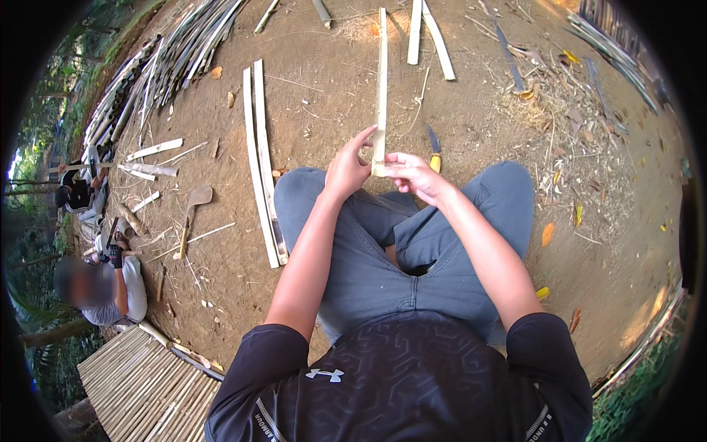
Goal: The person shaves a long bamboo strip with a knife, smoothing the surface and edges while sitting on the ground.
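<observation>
A long, pale split bamboo strip (382, 81) points straight away from me, its near end above my crossed legs. The fingers of my left hand (348, 166) curl against the left edge of this strip near its lower end. From the other side, my right hand (414, 178) pinches the near end between thumb and fingers. Just beyond the right hand, a knife (435, 158) with a dark blade and yellow handle lies on the ground.
Two long bamboo strips (252, 147) lie left of my knee; more strips (414, 33) lie ahead. A pile of bamboo poles (177, 55) is far left. Two people work at left, near a broad-bladed tool (199, 196) and a slatted bamboo platform (143, 387). Shavings (560, 118) litter the right.
</observation>
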Demonstrator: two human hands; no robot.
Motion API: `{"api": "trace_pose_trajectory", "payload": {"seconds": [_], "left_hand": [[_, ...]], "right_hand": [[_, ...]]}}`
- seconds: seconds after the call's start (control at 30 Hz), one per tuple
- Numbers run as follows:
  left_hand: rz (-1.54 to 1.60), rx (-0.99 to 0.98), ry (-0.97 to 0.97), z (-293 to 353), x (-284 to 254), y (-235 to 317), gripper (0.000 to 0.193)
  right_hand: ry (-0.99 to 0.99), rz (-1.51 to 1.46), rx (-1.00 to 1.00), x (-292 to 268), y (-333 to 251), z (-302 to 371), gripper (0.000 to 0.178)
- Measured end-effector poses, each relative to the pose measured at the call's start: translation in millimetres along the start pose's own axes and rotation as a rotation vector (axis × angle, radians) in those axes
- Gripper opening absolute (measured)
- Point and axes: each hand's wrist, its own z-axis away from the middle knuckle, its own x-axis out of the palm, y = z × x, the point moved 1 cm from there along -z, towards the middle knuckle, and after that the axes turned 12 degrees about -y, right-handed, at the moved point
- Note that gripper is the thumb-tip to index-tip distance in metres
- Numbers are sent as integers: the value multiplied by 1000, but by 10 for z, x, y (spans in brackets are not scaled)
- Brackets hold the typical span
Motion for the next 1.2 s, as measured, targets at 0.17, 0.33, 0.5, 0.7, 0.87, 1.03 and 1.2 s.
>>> {"api": "trace_pose_trajectory", "payload": {"seconds": [0.17,0.33,0.5,0.7,0.87,1.03,1.2], "left_hand": [[-85,282,166,-37,2,-185,65],[9,228,205,-41,29,-352,51],[264,131,245,-85,57,4,56],[337,118,369,-14,-23,-73,66],[321,199,438,-15,-14,-81,53],[392,202,526,-32,-72,-158,44],[389,202,539,-14,-80,-179,49]], "right_hand": [[24,218,-23,362,-199,-44,32],[107,508,-20,-56,-301,-165,32],[755,819,197,-1275,77,-45,40],[915,966,707,-915,348,-220,70],[845,891,730,-1226,580,-262,81],[824,1007,772,-1198,635,-300,61],[835,945,768,-1178,615,-281,57]]}}
